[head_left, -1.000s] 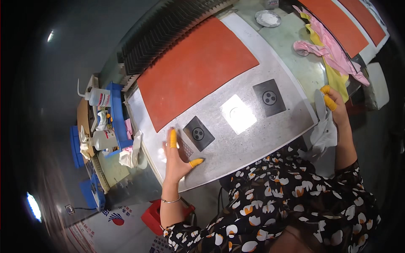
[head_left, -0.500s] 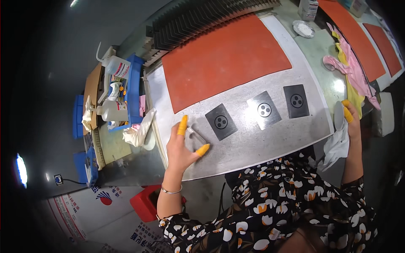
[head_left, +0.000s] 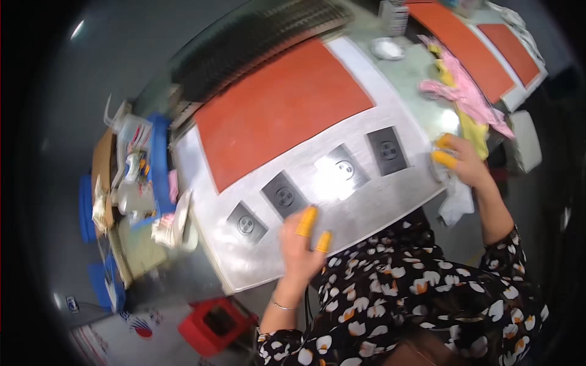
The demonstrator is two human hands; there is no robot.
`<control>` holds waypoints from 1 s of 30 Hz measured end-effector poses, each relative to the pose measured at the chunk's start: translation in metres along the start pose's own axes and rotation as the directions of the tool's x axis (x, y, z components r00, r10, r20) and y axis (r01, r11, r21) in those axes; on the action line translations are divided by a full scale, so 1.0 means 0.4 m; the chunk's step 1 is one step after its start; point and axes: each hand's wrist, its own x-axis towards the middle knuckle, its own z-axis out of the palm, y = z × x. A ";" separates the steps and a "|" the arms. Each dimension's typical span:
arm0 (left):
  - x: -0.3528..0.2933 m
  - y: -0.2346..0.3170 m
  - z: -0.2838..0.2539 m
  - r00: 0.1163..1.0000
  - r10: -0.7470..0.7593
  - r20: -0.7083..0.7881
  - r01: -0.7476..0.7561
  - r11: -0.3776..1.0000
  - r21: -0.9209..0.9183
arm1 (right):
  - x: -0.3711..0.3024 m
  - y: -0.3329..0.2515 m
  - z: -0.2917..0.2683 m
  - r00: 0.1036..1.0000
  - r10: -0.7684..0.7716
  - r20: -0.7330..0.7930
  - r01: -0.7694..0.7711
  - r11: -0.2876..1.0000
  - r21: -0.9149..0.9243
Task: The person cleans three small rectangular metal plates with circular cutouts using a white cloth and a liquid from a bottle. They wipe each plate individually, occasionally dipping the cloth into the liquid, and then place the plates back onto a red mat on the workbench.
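Several thin dark rectangular plates, each with a ring and three dots on it, lie in a slanting row on the grey metal sheet (head_left: 235, 274). My left hand (head_left: 299, 253), with yellow finger cots on its thumb and a finger, hovers just right of the leftmost plate (head_left: 237, 235) and near the second plate (head_left: 292, 206). Its fingers are apart with nothing between them. Further right lie a shiny third plate (head_left: 357, 178) and a fourth plate (head_left: 398, 161). Past the sheet's right edge, my right hand (head_left: 470, 165), also in yellow finger cots, grips a white cloth (head_left: 455, 204).
A large orange-red mat (head_left: 281, 110) covers the sheet's far part, before a dark ribbed rack (head_left: 250, 49). Bottles and rags fill a blue bin (head_left: 160, 165) at left. Pink and yellow cloths (head_left: 464, 91), a dish of white stuff (head_left: 387, 49) and more mats stand right.
My left hand has let go of the leftmost plate, now flat on the sheet, and moved right. My right hand has drawn inward with the cloth. The whole view has shifted.
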 end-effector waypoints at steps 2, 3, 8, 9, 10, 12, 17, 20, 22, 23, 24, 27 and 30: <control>0.048 0.098 0.095 0.989 0.085 0.123 -0.081 0.996 -0.039 | 0.047 -0.090 0.010 0.992 0.049 0.117 -0.010 0.949 -0.315; 0.070 0.125 0.131 0.980 0.097 0.171 -0.092 0.995 -0.036 | 0.076 -0.106 0.029 0.992 -0.001 0.130 0.052 0.918 -0.393; 0.135 0.193 0.202 0.957 0.141 0.255 -0.157 0.987 0.042 | 0.207 -0.113 0.095 0.980 -0.045 0.194 0.142 0.842 -0.521; 0.139 0.196 0.205 0.955 0.137 0.263 -0.158 0.985 0.061 | 0.224 -0.113 0.107 0.978 -0.048 0.203 0.151 0.835 -0.529; 0.139 0.196 0.208 0.952 0.128 0.279 -0.158 0.984 0.086 | 0.238 -0.117 0.116 0.978 -0.050 0.203 0.152 0.835 -0.529; 0.133 0.203 0.206 0.945 0.108 0.310 -0.157 0.978 0.138 | 0.260 -0.118 0.136 0.976 -0.047 0.215 0.157 0.832 -0.532; 0.131 0.199 0.209 0.931 0.075 0.358 -0.139 0.978 0.158 | 0.244 -0.089 0.182 0.979 0.005 0.204 0.098 0.864 -0.494; 0.118 0.197 0.203 0.928 0.047 0.370 -0.108 0.983 0.146 | 0.188 -0.080 0.197 0.974 -0.043 0.223 0.143 0.878 -0.457; 0.112 0.188 0.196 0.935 0.063 0.348 -0.093 0.993 0.069 | 0.138 -0.077 0.192 0.972 -0.028 0.233 0.134 0.882 -0.451; 0.103 0.183 0.186 0.947 0.073 0.314 -0.098 0.993 0.063 | 0.117 -0.078 0.191 0.970 -0.031 0.241 0.139 0.886 -0.443; 0.092 0.177 0.173 0.957 0.080 0.278 -0.100 0.993 0.059 | 0.098 -0.083 0.188 0.965 -0.013 0.261 0.130 0.889 -0.439; 0.082 0.154 0.139 0.963 0.048 0.266 -0.082 0.990 0.118 | 0.041 -0.078 0.177 0.946 0.029 0.323 0.123 0.889 -0.441; 0.066 0.132 0.101 0.970 -0.001 0.244 -0.044 0.983 0.180 | 0.029 -0.094 0.171 0.892 -0.007 0.452 0.231 0.866 -0.443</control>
